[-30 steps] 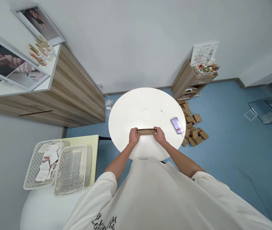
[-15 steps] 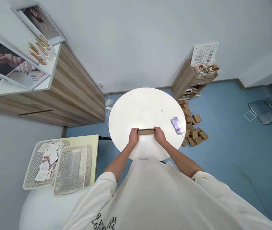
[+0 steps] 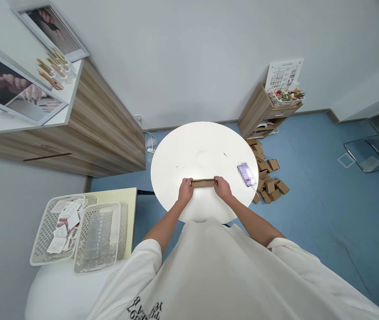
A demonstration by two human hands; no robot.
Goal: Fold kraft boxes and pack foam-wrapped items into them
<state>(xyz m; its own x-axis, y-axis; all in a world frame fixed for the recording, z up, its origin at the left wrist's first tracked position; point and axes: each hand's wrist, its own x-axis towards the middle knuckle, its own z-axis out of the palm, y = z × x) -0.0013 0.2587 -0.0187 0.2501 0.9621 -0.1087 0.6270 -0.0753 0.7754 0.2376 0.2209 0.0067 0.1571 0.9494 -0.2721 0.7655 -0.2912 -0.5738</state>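
A narrow brown cardboard box [image 3: 203,183] lies crosswise at the front part of the round white table [image 3: 202,146]. At its left end, the fingers of my left hand [image 3: 185,190] are closed around the cardboard. My right hand [image 3: 222,188] grips the opposite end in the same way, fingertips at the corner. The underside of the box is hidden. To the right of my right hand lies a purple phone [image 3: 246,174], blurred out, with a white cable running off the table edge.
Many small brown boxes [image 3: 269,184] are heaped on the blue floor right of the table. Left stand a basket of cards [image 3: 37,240] and a basket of clear plastic pieces [image 3: 80,249]. A wooden cabinet [image 3: 109,120] rises at left, a small shelf unit [image 3: 254,111] behind.
My right fingers have shifted slightly at the right end of the box. Both hands stay on it, and the view has moved a little.
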